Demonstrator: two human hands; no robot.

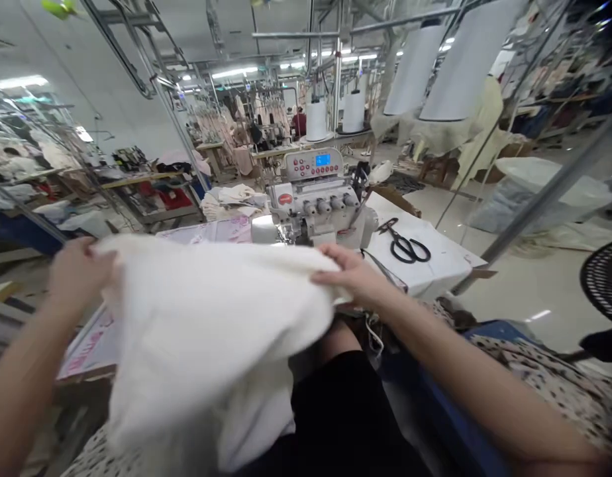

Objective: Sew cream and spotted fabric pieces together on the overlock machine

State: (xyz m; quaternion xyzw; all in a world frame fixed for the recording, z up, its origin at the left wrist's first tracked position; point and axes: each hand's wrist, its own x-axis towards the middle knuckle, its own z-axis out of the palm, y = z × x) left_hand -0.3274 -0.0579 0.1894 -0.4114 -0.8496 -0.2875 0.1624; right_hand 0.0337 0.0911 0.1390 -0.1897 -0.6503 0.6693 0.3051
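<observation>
Right of frame: translucent plastic bag [505,205] on the floor, bulging; greyish-blue contents show through, too blurred to name. Lower right: black-spotted fabric [549,384] heaped against a blue surface [499,330]; cannot tell whether that is a bin or a liner.

White cloth [211,305] spread across left and centre of frame, lower part motion-blurred, in front of the overlock machine [320,205]. Left hand [82,265], left of frame, grip closed on the cloth's upper left corner, forearm rising from lower left. Right hand [353,273], centre, pinching the upper right edge between thumb and fingers, forearm slanting up from lower right. Black-handled scissors [409,249] on the white-covered counter [435,275], right of the machine.
</observation>
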